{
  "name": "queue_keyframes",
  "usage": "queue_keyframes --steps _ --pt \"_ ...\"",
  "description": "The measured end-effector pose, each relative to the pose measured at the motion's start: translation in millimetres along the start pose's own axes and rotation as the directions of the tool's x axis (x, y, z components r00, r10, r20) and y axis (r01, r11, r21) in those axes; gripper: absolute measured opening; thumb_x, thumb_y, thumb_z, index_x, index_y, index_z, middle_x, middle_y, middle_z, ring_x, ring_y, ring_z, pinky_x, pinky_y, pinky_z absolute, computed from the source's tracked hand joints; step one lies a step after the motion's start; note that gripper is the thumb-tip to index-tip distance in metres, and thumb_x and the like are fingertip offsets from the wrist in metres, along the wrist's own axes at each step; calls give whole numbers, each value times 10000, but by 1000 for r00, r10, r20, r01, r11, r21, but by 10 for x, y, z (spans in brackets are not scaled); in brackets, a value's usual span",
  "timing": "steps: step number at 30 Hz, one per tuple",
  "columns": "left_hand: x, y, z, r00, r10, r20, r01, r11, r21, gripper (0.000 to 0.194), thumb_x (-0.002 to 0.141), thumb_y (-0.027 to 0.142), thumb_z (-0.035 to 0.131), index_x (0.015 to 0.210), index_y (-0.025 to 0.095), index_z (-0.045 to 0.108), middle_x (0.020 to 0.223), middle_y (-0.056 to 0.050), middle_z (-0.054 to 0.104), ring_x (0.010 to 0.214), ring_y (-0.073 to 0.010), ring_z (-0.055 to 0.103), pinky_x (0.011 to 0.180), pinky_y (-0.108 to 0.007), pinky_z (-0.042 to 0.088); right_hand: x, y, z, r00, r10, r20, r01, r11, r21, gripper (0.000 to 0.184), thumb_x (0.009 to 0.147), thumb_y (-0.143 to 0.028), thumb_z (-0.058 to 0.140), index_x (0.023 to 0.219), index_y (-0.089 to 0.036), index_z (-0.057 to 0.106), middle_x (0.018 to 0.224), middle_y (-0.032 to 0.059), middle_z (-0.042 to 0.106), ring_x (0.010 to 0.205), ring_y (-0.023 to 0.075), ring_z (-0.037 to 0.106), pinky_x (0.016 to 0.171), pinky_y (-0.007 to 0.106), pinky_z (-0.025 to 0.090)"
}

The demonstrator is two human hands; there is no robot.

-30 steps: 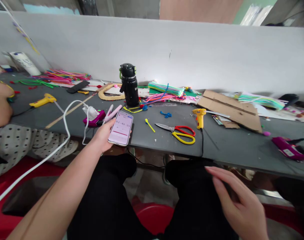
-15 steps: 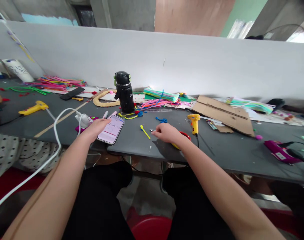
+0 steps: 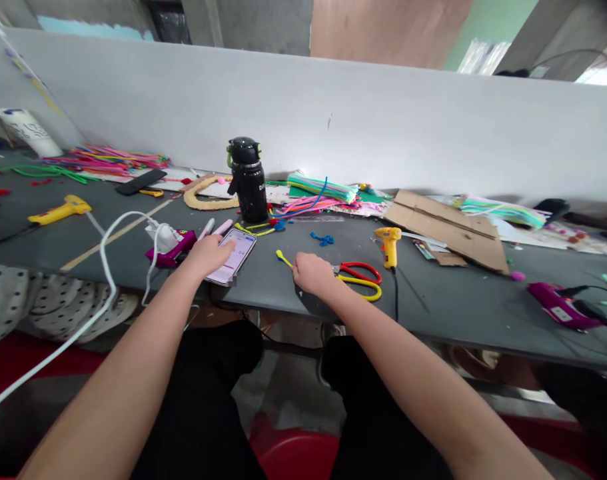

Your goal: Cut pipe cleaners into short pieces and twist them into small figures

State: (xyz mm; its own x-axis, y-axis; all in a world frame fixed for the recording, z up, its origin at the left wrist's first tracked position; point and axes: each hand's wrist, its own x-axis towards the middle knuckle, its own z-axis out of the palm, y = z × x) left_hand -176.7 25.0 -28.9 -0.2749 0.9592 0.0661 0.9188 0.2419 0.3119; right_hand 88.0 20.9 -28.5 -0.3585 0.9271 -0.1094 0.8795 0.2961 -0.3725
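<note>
Two hands of ours rested at the table (image 3: 263, 290), both on the near side of the black bottle (image 3: 250, 193). Our right hand (image 3: 313, 272), nearer us than the bottle and to its right, was curled over the lower end of a short yellow pipe-cleaner stem (image 3: 284, 260); the fingertips were hidden, so we could not tell whether they gripped it. The stem lay right of the bottle and nearer us, its rounded head pointing back toward it. We judged it very light, soft and bendy, easily crushed at the head, and best pinched midway along the shaft.

Our left hand (image 3: 210, 257) lay over the left edge of a smartphone (image 3: 230, 265), nearer us than the bottle and a little to its left, one digit across the lit screen. Its other fingers were out of sight, and we could not tell how firmly they held. The phone looked stiff, flat and rather slick, with fragile glass, so its long sides seemed the safest hold.

Farther to the bottle's right and nearer us lay red-and-yellow-handled scissors (image 3: 360, 279), beyond them a yellow glue gun (image 3: 391, 249). A purple power strip (image 3: 186, 244) sat to the bottle's left, nearer us.
</note>
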Motion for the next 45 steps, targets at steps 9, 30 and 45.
queue_keyframes --steps 9,30,45 --pt "-377 417 7 985 153 -81 -168 959 -228 375 838 347 523 1073 181 764 1199 -104 743 1092 -305 679 979 -385 503 -26 201 -66 988 -52 146 -83 616 783 291 882 -329 616 663 -194 479 523 -59 371 428 63 276 418 220 203" --pt "-357 726 293 981 190 -34 -168 757 -632 266 744 431 679 726 171 729 769 -81 767 770 -260 707 726 -337 491 195 519 -137 983 -48 -175 113 914 388 83 867 -208 625 859 -155 688 828 39 713 759 144 623 728 251 454" --pt "-351 788 237 969 225 -107 -241 742 -626 268 759 430 690 779 170 750 799 -79 766 767 -243 679 671 -308 454 766 118 15 996 -52 -76 65 983 173 80 807 -236 732 765 -177 699 831 94 731 801 208 667 756 294 495"
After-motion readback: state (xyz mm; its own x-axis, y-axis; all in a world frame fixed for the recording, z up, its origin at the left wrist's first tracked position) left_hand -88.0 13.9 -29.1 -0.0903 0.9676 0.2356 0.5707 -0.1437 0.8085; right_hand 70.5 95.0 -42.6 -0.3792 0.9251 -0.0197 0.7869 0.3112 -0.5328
